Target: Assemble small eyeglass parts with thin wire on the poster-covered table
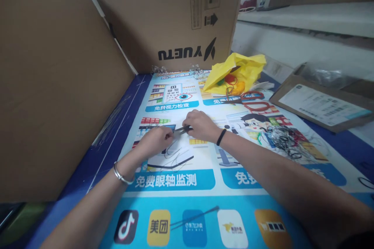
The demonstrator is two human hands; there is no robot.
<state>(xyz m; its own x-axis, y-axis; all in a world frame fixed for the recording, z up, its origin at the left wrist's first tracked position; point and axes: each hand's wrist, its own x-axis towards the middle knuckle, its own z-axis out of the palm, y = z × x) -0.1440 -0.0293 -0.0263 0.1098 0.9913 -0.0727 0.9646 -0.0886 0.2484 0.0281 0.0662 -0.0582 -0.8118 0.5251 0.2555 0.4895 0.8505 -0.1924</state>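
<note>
At the back and on the left of the tabletop (92, 164), large cardboard sheets (175, 11) are stood up, perhaps so that the place is screened. The tabletop is covered by a printed sheet (201, 180). On the right a smaller carton (321, 103) is placed, and near it a yellow bag (253, 66) is laid with its mouth open, probably so that its coloured contents (239, 86) can be reached. Just before the bag, red-handled scissors (244, 99) are placed, it seems for easy access. A tangle of thin wires (288, 142) is set on the right, apart from the hands.

In the middle, above the printed sheet, a small dark tool (184, 129) is grasped by the right hand (202, 125). The left hand (156, 140) is clenched just beside the tool's tip, maybe so that something thin is steadied there. Loose wires (175, 157) are scattered near the left hand.

What is pinched by the left hand, if anything, cannot be told, because it is covered by the fingers. The tool's handles are hidden in the right hand, so its kind is unsure. The bag's inside is partly shaded, and some lettering is covered by the right forearm.
</note>
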